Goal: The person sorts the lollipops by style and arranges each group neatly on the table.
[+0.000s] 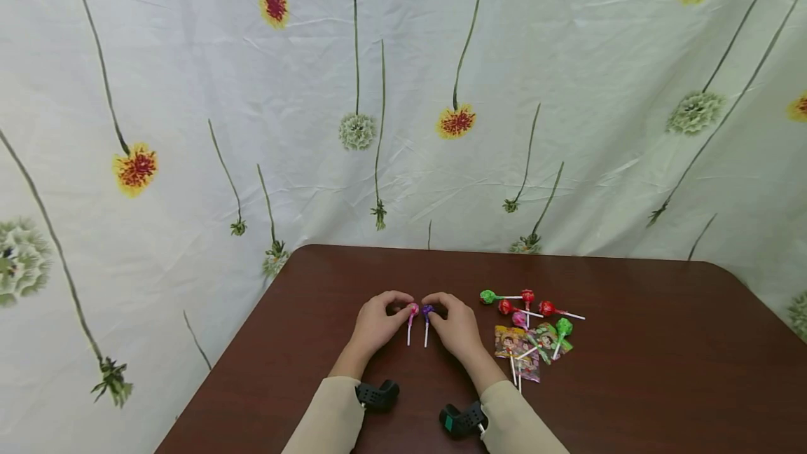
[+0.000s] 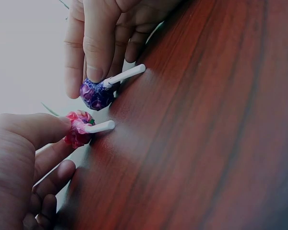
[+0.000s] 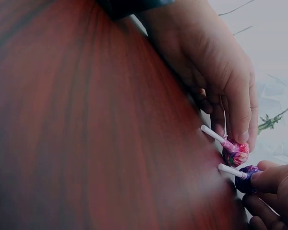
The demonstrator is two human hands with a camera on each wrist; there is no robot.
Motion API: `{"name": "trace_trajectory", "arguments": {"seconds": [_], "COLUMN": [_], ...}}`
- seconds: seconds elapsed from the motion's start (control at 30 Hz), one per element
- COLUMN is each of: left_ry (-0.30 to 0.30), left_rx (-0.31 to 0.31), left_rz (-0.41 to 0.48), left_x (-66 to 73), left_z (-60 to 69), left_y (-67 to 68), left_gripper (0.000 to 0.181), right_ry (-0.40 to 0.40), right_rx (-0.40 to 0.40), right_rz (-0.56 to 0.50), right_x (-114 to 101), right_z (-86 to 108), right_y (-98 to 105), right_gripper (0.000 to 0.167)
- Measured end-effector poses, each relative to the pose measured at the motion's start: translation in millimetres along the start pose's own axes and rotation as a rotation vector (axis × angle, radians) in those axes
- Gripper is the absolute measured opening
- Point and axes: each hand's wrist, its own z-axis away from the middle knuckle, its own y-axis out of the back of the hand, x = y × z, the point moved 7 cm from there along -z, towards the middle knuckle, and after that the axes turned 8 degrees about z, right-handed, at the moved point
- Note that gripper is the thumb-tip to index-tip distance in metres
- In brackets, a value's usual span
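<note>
The left hand (image 1: 378,324) pinches the wrapped head of a pink lollipop (image 1: 413,310) between thumb and fingers. Beside it, the right hand (image 1: 457,326) pinches a purple lollipop (image 1: 428,310) by its head. Both white sticks point toward the person, roughly parallel. In the left wrist view the pink head (image 2: 78,129) and the purple head (image 2: 97,94) are close together, with a small gap. The right wrist view has the pink lollipop (image 3: 235,152) under the left hand's fingertips and the purple one (image 3: 246,178) at the right thumb.
To the right on the brown table (image 1: 662,342) lies a loose group of lollipops, among them a green one (image 1: 488,296) and a red one (image 1: 546,308). Printed candy packets (image 1: 509,340) lie with them. A flowered cloth (image 1: 416,181) hangs behind the table's far edge.
</note>
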Motion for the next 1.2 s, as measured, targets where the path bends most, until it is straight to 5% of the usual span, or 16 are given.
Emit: {"name": "trace_trajectory", "arguments": {"seconds": [0.63,1.2], "left_ry": [0.004,0.005], "left_rx": [0.001,-0.009], "left_rz": [-0.027,-0.025], "left_x": [1.1,0.2], "left_z": [0.3,0.4], "left_y": [-0.2,-0.8], "left_gripper": [0.015,0.015], "right_ry": [0.035,0.037], "right_rx": [0.030,0.043], "right_rz": [0.070,0.014], "right_x": [-2.2,-3.6], "right_z": [1.6,3.7], "right_y": [1.1,7.5], "right_gripper": [0.023,0.024]}}
